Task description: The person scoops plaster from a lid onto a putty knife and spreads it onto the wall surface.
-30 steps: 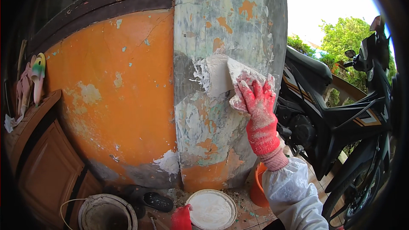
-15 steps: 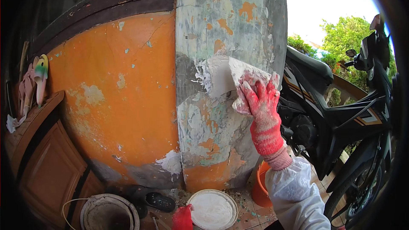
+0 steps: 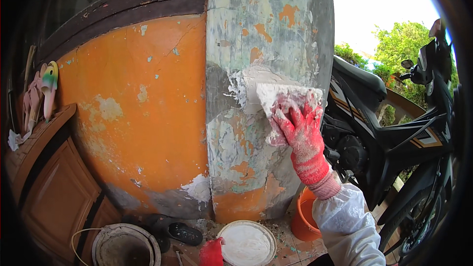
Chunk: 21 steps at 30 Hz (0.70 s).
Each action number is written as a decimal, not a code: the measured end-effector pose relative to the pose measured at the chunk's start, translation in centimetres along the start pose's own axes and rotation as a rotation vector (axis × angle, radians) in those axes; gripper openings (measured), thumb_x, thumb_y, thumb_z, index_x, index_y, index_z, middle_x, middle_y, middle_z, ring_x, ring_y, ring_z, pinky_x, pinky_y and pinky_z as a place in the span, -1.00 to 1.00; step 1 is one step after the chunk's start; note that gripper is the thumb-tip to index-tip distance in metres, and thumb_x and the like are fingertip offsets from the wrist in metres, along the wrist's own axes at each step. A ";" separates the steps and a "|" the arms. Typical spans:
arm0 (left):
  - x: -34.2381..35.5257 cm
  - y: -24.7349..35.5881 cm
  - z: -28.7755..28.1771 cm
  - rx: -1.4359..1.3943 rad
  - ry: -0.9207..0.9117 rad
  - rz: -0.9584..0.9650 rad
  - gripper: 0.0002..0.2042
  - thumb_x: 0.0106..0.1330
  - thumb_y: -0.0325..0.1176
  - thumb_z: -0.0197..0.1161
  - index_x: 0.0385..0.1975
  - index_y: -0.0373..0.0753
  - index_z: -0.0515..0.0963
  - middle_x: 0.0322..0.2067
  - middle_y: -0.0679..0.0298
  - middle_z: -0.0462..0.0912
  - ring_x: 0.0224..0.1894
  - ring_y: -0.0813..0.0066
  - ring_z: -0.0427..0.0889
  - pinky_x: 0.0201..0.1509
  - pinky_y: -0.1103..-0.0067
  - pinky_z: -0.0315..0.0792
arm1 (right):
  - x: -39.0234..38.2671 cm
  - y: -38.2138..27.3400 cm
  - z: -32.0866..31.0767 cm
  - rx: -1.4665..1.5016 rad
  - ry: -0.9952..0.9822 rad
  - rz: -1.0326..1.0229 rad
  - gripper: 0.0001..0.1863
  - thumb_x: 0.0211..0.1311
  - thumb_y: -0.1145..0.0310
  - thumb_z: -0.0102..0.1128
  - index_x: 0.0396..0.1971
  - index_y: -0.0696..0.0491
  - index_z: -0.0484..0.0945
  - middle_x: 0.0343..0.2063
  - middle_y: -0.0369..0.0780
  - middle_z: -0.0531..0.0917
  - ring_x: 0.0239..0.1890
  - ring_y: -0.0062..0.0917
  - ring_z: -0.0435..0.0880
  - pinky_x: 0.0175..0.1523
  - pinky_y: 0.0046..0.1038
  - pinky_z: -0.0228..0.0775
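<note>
In a red work glove, my right hand (image 3: 303, 128) is closed around a broad, flat putty spreader (image 3: 286, 93) caked with white paste. Its blade lies against the grey, peeling pillar (image 3: 241, 29), at the lower edge of a fresh pale patch of putty (image 3: 261, 76). Low in the picture, my left hand (image 3: 212, 253), also red-gloved, grips the left rim of a round white lid or shallow tub (image 3: 272, 239) spread with white putty. Most of that hand's fingers are hidden under the rim.
An orange wall (image 3: 148, 93) adjoins the pillar on the left. A black motorbike (image 3: 364, 138) stands close on the right, with an orange bucket (image 3: 304, 219) below. A dirty pail (image 3: 125, 249), a dark sandal (image 3: 185, 234) and a wooden cabinet (image 3: 61, 187) are at lower left.
My right hand has drawn the spreader slightly downward and turned it, so its upper edge now lies nearly level. More of the pale patch shows above it. My left hand stays at the rim.
</note>
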State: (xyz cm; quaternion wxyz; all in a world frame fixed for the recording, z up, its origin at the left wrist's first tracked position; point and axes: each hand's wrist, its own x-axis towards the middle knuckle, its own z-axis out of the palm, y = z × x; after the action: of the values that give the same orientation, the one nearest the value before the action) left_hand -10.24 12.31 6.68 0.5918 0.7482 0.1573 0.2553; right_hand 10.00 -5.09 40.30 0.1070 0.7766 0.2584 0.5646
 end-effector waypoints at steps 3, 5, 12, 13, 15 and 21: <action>0.0 0.1 0.5 -0.052 -0.025 -0.036 -0.71 0.40 -0.26 0.00 -0.10 -0.30 0.56 -0.15 0.15 0.63 -0.08 0.33 0.55 0.05 0.48 0.37 | 3.0 0.6 0.2 -0.041 0.052 0.063 -0.38 -0.01 0.41 0.09 0.18 -0.18 0.33 0.13 -0.17 0.35 0.28 -0.05 0.18 0.27 0.00 0.01; -0.2 0.3 0.1 -0.028 -0.024 -0.057 -0.71 0.40 -0.27 -0.03 -0.08 -0.29 0.55 -0.15 0.12 0.62 -0.06 0.28 0.55 0.06 0.46 0.36 | 4.0 -0.1 1.8 -0.082 -0.008 0.030 -0.40 0.03 0.39 0.06 0.18 -0.18 0.32 0.12 -0.19 0.36 0.28 -0.06 0.18 0.26 0.06 -0.01; 0.1 0.6 0.0 0.247 -0.045 0.207 -0.72 0.41 -0.34 -0.09 -0.04 -0.27 0.51 -0.14 0.10 0.60 -0.05 0.19 0.53 0.09 0.43 0.35 | -2.1 -2.0 3.8 -0.126 -0.240 -0.092 -0.46 0.18 0.22 -0.03 0.22 -0.26 0.26 0.20 -0.22 0.29 0.33 -0.01 0.07 0.21 0.29 -0.11; 0.0 1.3 -0.1 0.286 -0.041 0.157 -0.73 0.41 -0.34 -0.08 -0.05 -0.27 0.52 -0.14 0.11 0.60 -0.05 0.23 0.54 0.08 0.44 0.36 | -2.9 -2.1 3.4 -0.090 -0.242 -0.118 -0.47 0.16 0.25 -0.04 0.19 -0.24 0.30 0.19 -0.21 0.31 0.32 0.01 0.08 0.25 0.22 -0.11; 0.3 -2.7 0.3 0.060 -0.043 0.108 -0.73 0.41 -0.33 -0.06 -0.06 -0.29 0.52 -0.15 0.14 0.61 -0.05 0.27 0.54 0.08 0.46 0.36 | -3.5 -2.0 1.3 -0.018 -0.237 -0.138 -0.41 0.10 0.33 0.05 0.21 -0.23 0.29 0.18 -0.23 0.31 0.33 0.02 0.07 0.25 0.19 -0.09; 0.6 -0.5 0.5 -0.110 -0.035 -0.048 -0.74 0.40 -0.29 0.02 -0.11 -0.30 0.56 -0.15 0.23 0.61 -0.07 0.42 0.52 0.06 0.53 0.37 | -6.2 0.8 -6.0 1.037 0.032 0.394 -0.54 0.01 0.53 0.16 0.00 -0.02 0.50 -0.11 -0.22 0.57 0.03 -0.38 0.54 -0.02 -0.40 0.37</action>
State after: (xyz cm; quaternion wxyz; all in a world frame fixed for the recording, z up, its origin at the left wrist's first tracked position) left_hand -9.38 12.38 6.20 0.6406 0.7150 0.1504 0.2361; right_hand 3.22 -9.71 37.63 -0.4009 0.7524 0.3541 0.3845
